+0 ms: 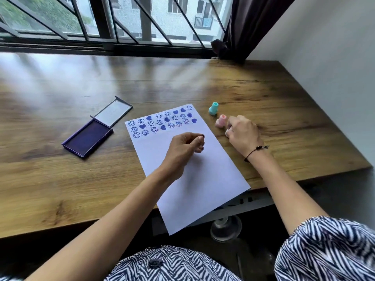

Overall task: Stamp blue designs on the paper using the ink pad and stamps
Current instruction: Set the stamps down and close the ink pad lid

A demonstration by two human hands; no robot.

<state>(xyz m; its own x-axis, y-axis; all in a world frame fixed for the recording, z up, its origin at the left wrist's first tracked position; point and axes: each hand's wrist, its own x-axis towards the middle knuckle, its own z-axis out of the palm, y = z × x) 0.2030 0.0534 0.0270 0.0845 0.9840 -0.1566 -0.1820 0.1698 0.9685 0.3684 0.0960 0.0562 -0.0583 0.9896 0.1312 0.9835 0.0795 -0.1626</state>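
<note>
The white paper (188, 179) lies slanted on the desk, its near corner past the desk edge. Rows of blue smileys and hearts (162, 121) fill its far end. The open ink pad (87, 139) with dark blue ink sits to the left, lid folded back. A teal stamp (213, 108) and a pink stamp (220, 121) stand right of the paper. My right hand (242, 134) rests curled beside the pink stamp, fingers closed on a small pale stamp that shows only at its lower left. My left hand (183, 149) hovers over the blank paper, fingers curled, nothing visible in it.
The wooden desk (60, 189) runs to a barred window at the back and a white wall on the right. A dark curtain (239, 37) hangs at the far right corner. A round metal base (226, 230) stands below the desk's near edge.
</note>
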